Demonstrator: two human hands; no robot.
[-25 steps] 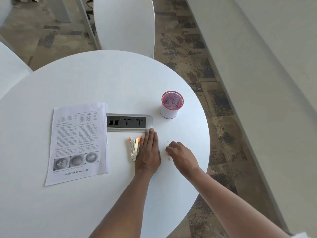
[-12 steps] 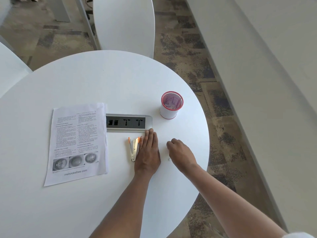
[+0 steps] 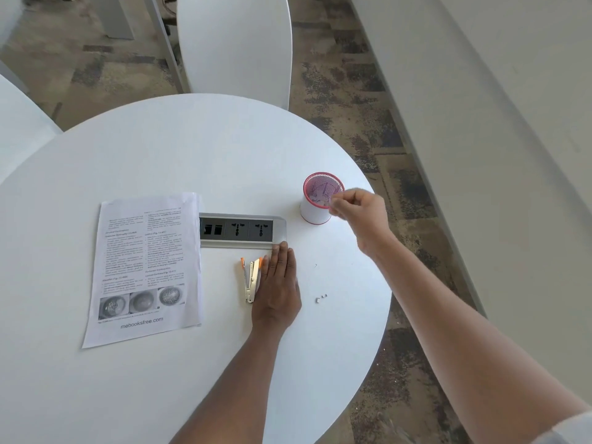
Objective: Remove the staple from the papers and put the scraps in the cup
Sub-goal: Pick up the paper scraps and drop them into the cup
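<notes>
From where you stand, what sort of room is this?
Probably an office or meeting space: a round white table with a built-in socket strip, plain white chairs round it, and patterned carpet tiles underfoot.

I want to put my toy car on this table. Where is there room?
The far half of the table, beyond the papers and socket strip, is bare. So is the near edge below the papers. It is crowded around the staple remover, left hand, scraps and cup.
</notes>
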